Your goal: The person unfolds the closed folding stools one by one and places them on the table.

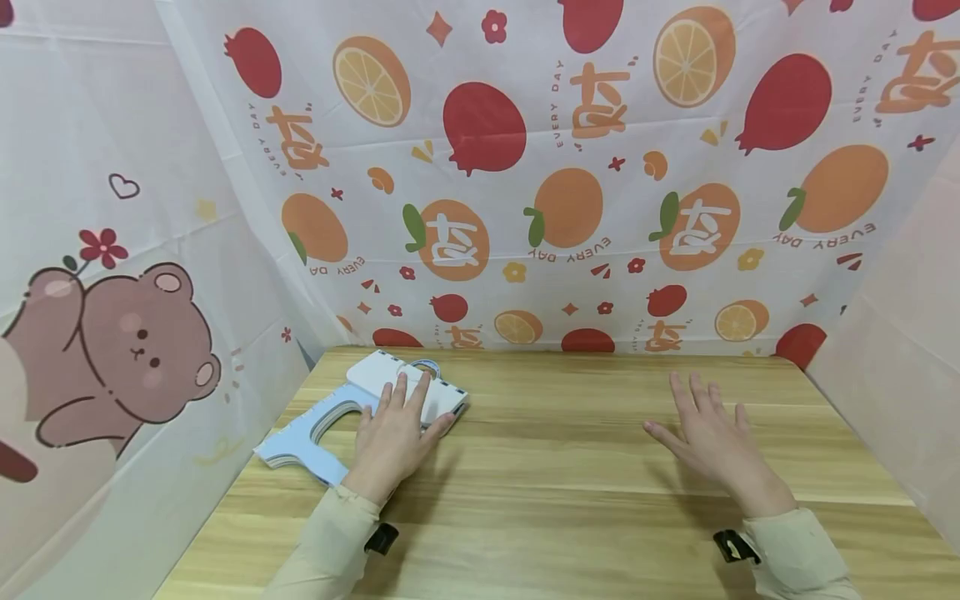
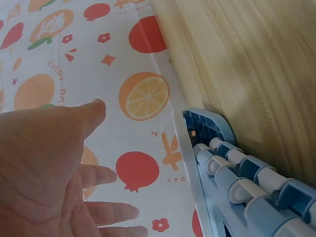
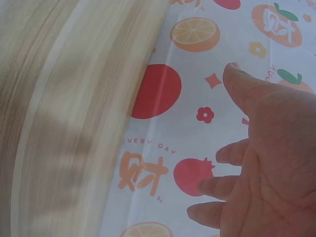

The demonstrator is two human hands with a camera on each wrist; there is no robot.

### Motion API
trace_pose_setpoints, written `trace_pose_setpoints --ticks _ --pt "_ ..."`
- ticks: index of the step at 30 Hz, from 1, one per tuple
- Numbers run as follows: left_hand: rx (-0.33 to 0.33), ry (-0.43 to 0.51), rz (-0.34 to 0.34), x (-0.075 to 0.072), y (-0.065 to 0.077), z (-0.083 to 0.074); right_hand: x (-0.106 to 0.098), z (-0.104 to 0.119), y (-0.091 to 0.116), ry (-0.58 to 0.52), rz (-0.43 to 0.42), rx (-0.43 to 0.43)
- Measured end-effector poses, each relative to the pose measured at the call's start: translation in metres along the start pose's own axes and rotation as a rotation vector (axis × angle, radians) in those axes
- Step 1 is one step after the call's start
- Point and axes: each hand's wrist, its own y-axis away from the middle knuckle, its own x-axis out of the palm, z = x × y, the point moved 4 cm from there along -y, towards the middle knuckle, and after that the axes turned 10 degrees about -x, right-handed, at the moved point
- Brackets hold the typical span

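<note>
A folded plastic stool [image 1: 306, 435], light blue with a white panel and a small carry loop at its far side, lies flat on the left of the table. In the left wrist view its blue-and-white hinge joints [image 2: 242, 182] show close up. My left hand [image 1: 393, 443] hovers over the stool's right part with fingers spread, holding nothing; the left wrist view shows it apart from the stool. Across the table, my right hand [image 1: 711, 442] is held above the bare wood, palm down, fingers spread and holding nothing. Part of the stool is hidden by my left hand and forearm.
The wooden table [image 1: 555, 467] stretches between and beyond both hands. A fruit-print cloth [image 1: 510, 208] hangs along its back edge. On the left hangs a cloth with a bear [image 1: 142, 350], and a pale cloth [image 1: 900, 333] borders the right side.
</note>
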Motion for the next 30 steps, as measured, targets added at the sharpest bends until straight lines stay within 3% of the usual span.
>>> trace_pose_setpoints --ticks 12,30 --pt "0.049 -0.034 -0.134 -0.007 0.006 0.002 0.003 0.009 -0.008 0.046 -0.019 -0.058" --pt "0.009 -0.056 -0.092 -0.009 0.020 0.026 0.026 0.046 -0.040 -0.073 0.025 -0.117"
